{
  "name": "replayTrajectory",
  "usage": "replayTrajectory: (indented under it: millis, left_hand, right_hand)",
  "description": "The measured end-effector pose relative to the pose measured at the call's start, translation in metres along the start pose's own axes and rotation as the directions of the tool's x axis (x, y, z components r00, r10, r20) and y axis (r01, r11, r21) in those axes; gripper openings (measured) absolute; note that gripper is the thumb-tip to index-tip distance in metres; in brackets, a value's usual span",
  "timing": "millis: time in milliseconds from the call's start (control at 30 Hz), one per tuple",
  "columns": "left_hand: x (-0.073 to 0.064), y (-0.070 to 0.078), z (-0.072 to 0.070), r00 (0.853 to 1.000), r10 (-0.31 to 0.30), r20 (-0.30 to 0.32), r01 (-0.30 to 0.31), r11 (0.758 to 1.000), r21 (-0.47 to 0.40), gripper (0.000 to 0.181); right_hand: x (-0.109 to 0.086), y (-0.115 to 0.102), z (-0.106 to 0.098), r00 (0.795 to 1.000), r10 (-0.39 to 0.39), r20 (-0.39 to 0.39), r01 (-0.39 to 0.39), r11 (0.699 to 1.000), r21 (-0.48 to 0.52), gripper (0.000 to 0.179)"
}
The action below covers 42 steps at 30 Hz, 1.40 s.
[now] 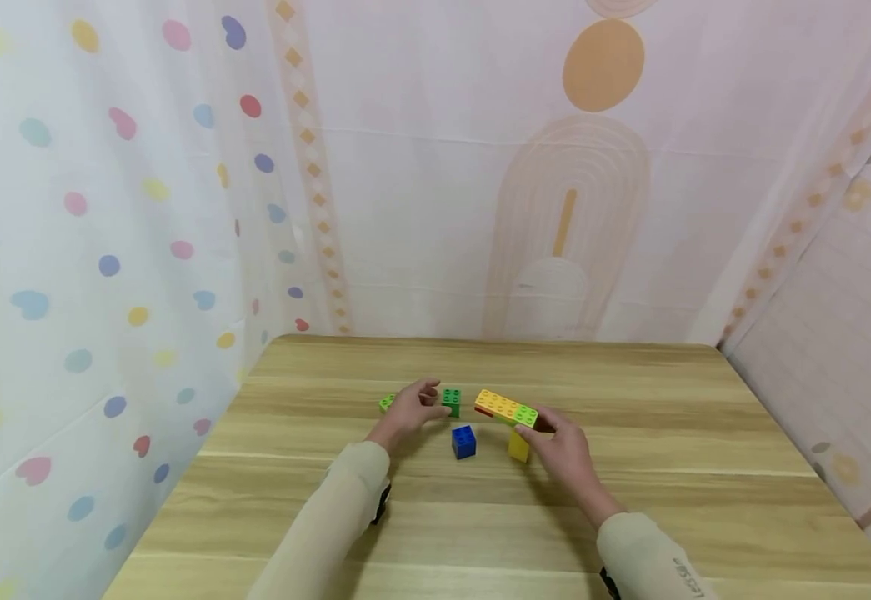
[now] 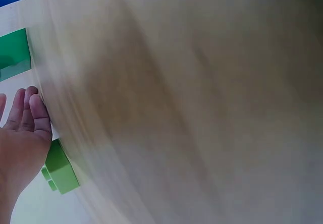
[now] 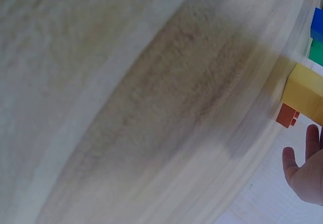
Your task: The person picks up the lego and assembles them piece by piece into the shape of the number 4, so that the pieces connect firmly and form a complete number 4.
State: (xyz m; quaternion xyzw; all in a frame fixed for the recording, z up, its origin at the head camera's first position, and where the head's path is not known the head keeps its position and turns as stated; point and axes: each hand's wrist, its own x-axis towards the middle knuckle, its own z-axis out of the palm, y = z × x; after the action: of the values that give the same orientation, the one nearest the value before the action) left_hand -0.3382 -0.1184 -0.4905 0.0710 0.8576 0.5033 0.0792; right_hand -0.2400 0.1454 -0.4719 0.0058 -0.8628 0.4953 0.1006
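My left hand point(image 1: 409, 408) reaches beside a dark green brick point(image 1: 451, 398), its fingers loosely extended with nothing gripped. Partly behind that hand lies a light green brick point(image 1: 387, 402), also seen near the palm in the left wrist view. On the right, my right hand point(image 1: 561, 443) pinches the light green end of a joined brick bar point(image 1: 497, 406), yellow-orange along most of its top with red beneath its left end. A yellow block point(image 1: 519, 447) shows under the bar; whether it is joined to it I cannot tell. Between the hands sits a blue brick point(image 1: 463, 442).
The bricks are on a wood-grain table point(image 1: 435, 533). Patterned curtains point(image 1: 420, 167) hang behind it and along both sides. In the right wrist view a small red-orange brick point(image 3: 287, 115) appears by the yellow block.
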Motion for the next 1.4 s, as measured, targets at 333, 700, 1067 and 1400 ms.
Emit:
replayTrajectory:
  millis: [333, 700, 1067, 1400]
  left_hand:
    - [0.005, -0.001, 0.003, 1.000, 0.006, 0.024, -0.006, 1.000, 0.022, 0.049]
    - [0.002, 0.000, 0.000, 1.000, 0.013, -0.014, -0.012, 1.000, 0.011, 0.032]
    - [-0.003, 0.014, -0.019, 0.992, 0.056, -0.111, -0.062, 0.997, -0.050, 0.031]
    - [-0.003, 0.047, -0.024, 0.993, 0.105, -0.059, -0.109, 0.991, -0.073, 0.038]
  right_hand:
    - [-0.004, 0.001, 0.001, 1.000, 0.006, 0.020, -0.007, 0.999, 0.044, 0.039]
    - [-0.003, 0.004, -0.001, 1.000, 0.013, 0.012, -0.014, 0.998, 0.062, 0.040]
    - [0.002, 0.005, 0.000, 1.000, 0.020, 0.022, -0.021, 0.997, 0.075, 0.042]
    - [0.004, 0.007, -0.001, 0.998, 0.038, 0.047, -0.043, 0.993, 0.106, 0.042]
